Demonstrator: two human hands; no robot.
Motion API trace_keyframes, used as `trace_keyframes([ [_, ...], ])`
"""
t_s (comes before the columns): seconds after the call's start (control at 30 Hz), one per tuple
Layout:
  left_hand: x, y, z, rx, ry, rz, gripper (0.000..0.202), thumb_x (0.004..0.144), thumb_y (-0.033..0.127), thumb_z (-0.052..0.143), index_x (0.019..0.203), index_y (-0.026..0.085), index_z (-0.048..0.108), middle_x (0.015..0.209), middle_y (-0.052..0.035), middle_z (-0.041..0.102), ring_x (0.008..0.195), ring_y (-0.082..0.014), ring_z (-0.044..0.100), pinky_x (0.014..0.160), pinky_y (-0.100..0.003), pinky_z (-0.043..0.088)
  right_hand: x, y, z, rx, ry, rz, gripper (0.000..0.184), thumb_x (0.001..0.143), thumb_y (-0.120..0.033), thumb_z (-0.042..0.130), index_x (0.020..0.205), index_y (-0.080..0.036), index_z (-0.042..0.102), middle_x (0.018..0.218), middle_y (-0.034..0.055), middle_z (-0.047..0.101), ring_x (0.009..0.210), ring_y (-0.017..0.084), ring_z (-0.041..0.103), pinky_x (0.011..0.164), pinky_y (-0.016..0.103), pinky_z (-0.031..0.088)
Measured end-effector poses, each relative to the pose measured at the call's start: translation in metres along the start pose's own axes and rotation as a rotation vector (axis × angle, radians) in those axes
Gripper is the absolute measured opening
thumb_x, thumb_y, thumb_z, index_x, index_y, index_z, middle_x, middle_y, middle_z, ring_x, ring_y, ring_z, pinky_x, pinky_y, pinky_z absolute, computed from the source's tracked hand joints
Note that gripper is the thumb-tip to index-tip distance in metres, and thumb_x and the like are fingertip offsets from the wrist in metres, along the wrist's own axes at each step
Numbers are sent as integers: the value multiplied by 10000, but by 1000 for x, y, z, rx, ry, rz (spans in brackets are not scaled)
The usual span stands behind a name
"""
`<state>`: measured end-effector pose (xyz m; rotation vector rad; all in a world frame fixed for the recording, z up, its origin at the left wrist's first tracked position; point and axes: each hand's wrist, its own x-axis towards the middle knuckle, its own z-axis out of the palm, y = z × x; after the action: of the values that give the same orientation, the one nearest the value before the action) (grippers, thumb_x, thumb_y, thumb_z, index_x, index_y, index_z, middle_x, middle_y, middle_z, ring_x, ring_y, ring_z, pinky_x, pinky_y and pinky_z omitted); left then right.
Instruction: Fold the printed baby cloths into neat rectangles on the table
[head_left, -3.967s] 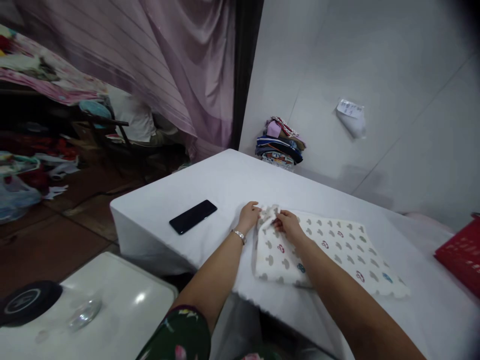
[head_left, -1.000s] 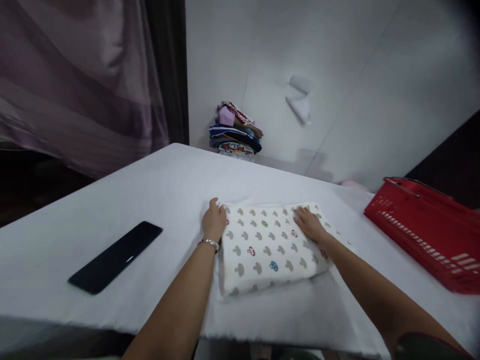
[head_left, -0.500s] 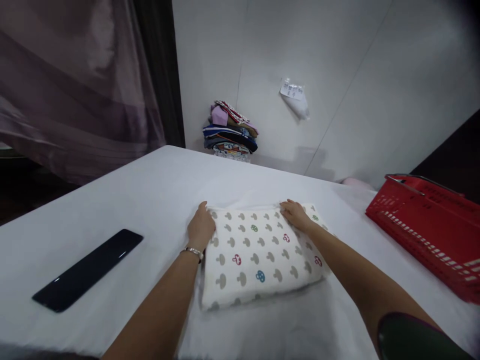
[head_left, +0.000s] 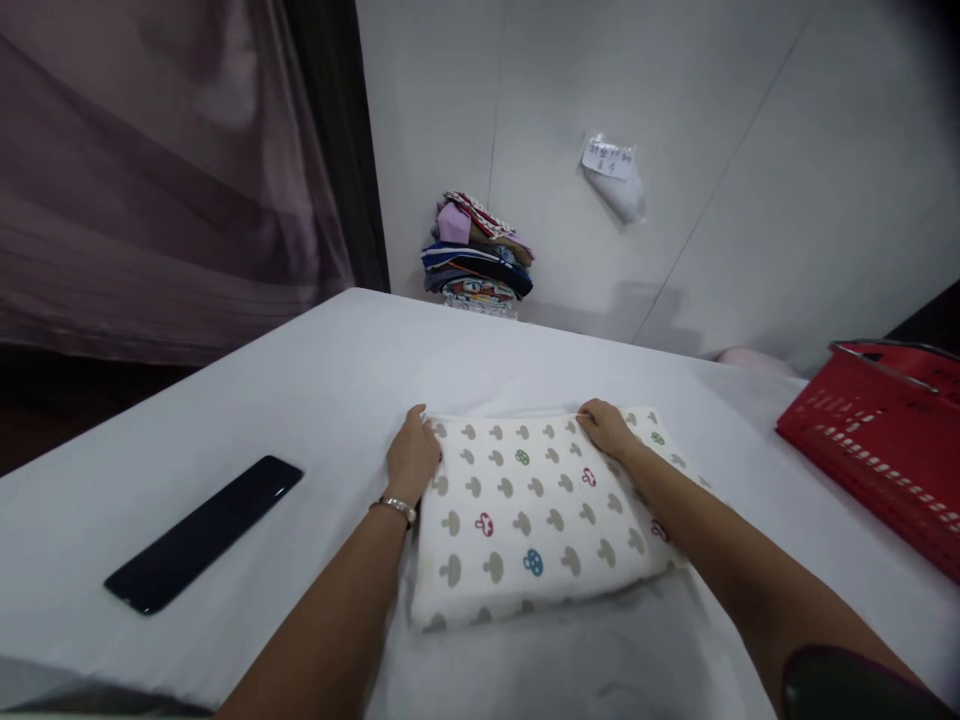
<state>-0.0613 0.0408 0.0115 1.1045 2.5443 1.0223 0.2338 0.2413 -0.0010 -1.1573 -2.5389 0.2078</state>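
A folded white cloth (head_left: 540,515) printed with grey, red and blue mushrooms lies on the white table (head_left: 300,390) in front of me. My left hand (head_left: 412,455), with a bracelet on the wrist, curls its fingers round the cloth's far left corner. My right hand (head_left: 606,428) pinches the far edge of the cloth near its middle. Both hands rest on the cloth.
A black phone (head_left: 204,533) lies on the table to the left. A red plastic basket (head_left: 885,440) stands at the right edge. A stack of folded clothes (head_left: 478,255) sits at the far end against the white wall. A purple curtain (head_left: 165,170) hangs left.
The cloth went from a long spread-out piece to a folded rectangle. Over the last second my hands shifted slightly along its far edge and my view moved a little.
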Motion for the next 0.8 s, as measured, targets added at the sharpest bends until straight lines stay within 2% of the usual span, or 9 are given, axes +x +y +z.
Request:
trace_keyframes([
  [0.13, -1, 1, -1, 5, -13, -4, 410, 922, 239, 348, 1314, 176, 449, 1179, -138, 628, 1096, -268, 579, 892, -369, 435, 7, -18, 5, 126, -28, -166, 297, 819, -295, 532, 1079, -190, 629, 1174, 95, 617, 1120, 235, 519, 994, 385, 328],
  [0.23, 0, -1, 0, 4, -5, -2, 407, 924, 242, 351, 1313, 172, 448, 1168, -136, 633, 1080, -264, 587, 889, -367, 436, 13, -28, 14, 188, -77, -209, 198, 818, -307, 548, 945, -195, 651, 1099, 83, 644, 1060, 227, 552, 963, 386, 353],
  [0.37, 1, -2, 2, 11, 2, -5, 403, 925, 237, 354, 1311, 174, 450, 1150, -130, 642, 1059, -253, 595, 879, -355, 438, 19, -33, 21, 186, -14, -134, 130, 832, -260, 524, 856, -185, 628, 917, 65, 659, 878, 198, 579, 846, 331, 410],
  [0.43, 1, -1, 1, 19, 4, -5, 400, 924, 239, 357, 1308, 178, 454, 1150, -132, 642, 1053, -252, 596, 866, -351, 442, 20, -35, 22, 154, -1, -58, 143, 845, -264, 516, 874, -178, 627, 900, 69, 655, 859, 198, 575, 812, 317, 416],
  [0.53, 1, 0, -2, 33, -7, -3, 401, 920, 247, 358, 1302, 179, 459, 1128, -133, 650, 1031, -257, 605, 839, -349, 446, 20, -42, 19, 116, -49, 5, 176, 866, -275, 502, 908, -168, 636, 936, 82, 658, 883, 200, 582, 816, 312, 417],
  [0.67, 3, -1, -4, 58, -28, -7, 414, 910, 253, 349, 1301, 171, 456, 1002, -119, 684, 957, -264, 626, 798, -352, 449, 14, -47, 9, 70, -97, -44, 260, 892, -312, 486, 1075, -185, 620, 1108, 91, 643, 1071, 212, 550, 975, 380, 346],
  [0.8, 9, -5, -2, 84, -25, 11, 425, 905, 289, 347, 1299, 169, 453, 922, -110, 690, 907, -271, 633, 756, -351, 453, -6, -28, -11, -22, -46, 4, 440, 918, -397, 431, 1307, -199, 487, 1393, 113, 463, 1315, 231, 352, 1090, 468, 191],
])
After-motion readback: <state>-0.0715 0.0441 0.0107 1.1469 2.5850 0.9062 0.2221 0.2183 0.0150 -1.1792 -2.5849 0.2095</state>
